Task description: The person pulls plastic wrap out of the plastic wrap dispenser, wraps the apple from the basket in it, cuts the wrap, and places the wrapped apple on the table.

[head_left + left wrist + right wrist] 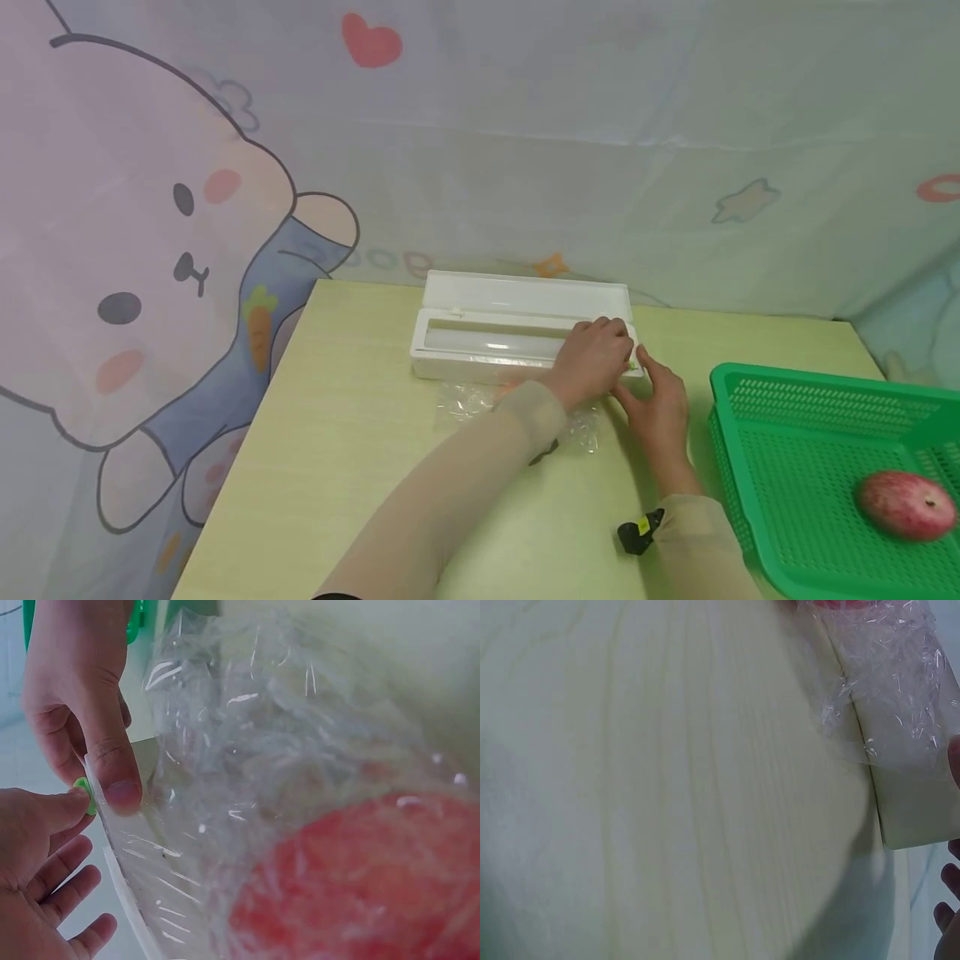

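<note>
White roll: right end concealed by the left grip. Red patch: blurred, seemingly behind crumpled wrap, cropped at lower right in the left wrist view. Green basket, right side cut off in the head view; fingers, mostly beyond the right wrist view's edge.

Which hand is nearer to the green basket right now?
Right. The right hand is just left of the green basket, at the white box's near end; the left hand is farther left, over the box.
</note>
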`<state>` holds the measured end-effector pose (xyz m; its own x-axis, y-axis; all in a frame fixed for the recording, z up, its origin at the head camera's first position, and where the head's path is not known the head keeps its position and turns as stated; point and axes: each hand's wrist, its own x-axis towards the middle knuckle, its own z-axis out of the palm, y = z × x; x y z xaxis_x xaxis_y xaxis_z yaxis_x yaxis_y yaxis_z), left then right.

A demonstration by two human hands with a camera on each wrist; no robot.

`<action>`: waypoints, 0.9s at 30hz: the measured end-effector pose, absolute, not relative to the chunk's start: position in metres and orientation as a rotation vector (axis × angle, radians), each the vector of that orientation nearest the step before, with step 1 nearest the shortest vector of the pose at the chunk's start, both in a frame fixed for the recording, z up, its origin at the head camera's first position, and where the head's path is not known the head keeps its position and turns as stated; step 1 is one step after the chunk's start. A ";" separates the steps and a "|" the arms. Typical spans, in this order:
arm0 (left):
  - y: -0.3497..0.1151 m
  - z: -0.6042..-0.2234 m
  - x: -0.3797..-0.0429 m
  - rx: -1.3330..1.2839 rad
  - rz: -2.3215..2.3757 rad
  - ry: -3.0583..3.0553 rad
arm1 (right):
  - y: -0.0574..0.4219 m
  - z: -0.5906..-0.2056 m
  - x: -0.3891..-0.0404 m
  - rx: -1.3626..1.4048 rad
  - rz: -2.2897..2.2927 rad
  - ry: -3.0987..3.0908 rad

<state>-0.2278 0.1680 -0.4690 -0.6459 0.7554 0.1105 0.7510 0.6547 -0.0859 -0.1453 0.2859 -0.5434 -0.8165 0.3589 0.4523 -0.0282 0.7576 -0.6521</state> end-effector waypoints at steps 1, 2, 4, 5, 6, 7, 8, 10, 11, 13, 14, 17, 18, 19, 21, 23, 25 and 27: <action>0.168 -0.469 -0.228 -1.250 0.062 -2.726 | 0.286 -0.544 -0.145 -0.244 0.890 -2.378; 0.167 -0.470 -0.228 -1.249 0.076 -2.718 | 0.286 -0.544 -0.145 -0.239 0.884 -2.374; 0.166 -0.470 -0.228 -1.245 0.088 -2.706 | 0.287 -0.546 -0.146 -0.226 0.872 -2.363; 0.165 -0.470 -0.228 -1.246 0.092 -2.700 | 0.287 -0.547 -0.146 -0.222 0.863 -2.358; 0.164 -0.471 -0.228 -1.248 0.093 -2.695 | 0.287 -0.547 -0.146 -0.216 0.857 -2.351; 0.162 -0.471 -0.229 -1.247 0.089 -2.692 | 0.287 -0.547 -0.146 -0.211 0.852 -2.348; 0.160 -0.470 -0.229 -1.249 0.091 -2.689 | 0.287 -0.547 -0.146 -0.208 0.849 -2.346; 0.155 -0.470 -0.231 -1.253 0.090 -2.681 | 0.287 -0.547 -0.146 -0.215 0.849 -2.355; 0.152 -0.470 -0.231 -1.255 0.093 -2.679 | 0.287 -0.546 -0.145 -0.222 0.853 -2.363; 0.145 -0.468 -0.233 -1.251 0.090 -2.686 | 0.288 -0.545 -0.146 -0.246 0.859 -2.387; 0.141 -0.467 -0.234 -1.249 0.086 -2.690 | 0.290 -0.545 -0.146 -0.259 0.864 -2.397; 0.131 -0.463 -0.237 -1.246 0.062 -2.714 | 0.294 -0.544 -0.147 -0.291 0.875 -2.413; 0.128 -0.463 -0.237 -1.247 0.050 -2.719 | 0.295 -0.544 -0.147 -0.296 0.874 -2.415; 0.126 -0.463 -0.238 -1.250 0.039 -2.719 | 0.296 -0.544 -0.148 -0.298 0.875 -2.416; 0.122 -0.462 -0.239 -1.257 0.036 -2.720 | 0.297 -0.543 -0.148 -0.296 0.876 -2.420; 0.117 -0.461 -0.240 -1.257 0.034 -2.720 | 0.297 -0.542 -0.148 -0.289 0.878 -2.433; 0.111 -0.461 -0.242 -1.249 0.027 -2.727 | 0.297 -0.542 -0.149 -0.288 0.889 -2.447; 0.102 -0.460 -0.245 -1.249 0.019 -2.731 | 0.297 -0.542 -0.150 -0.297 0.904 -2.459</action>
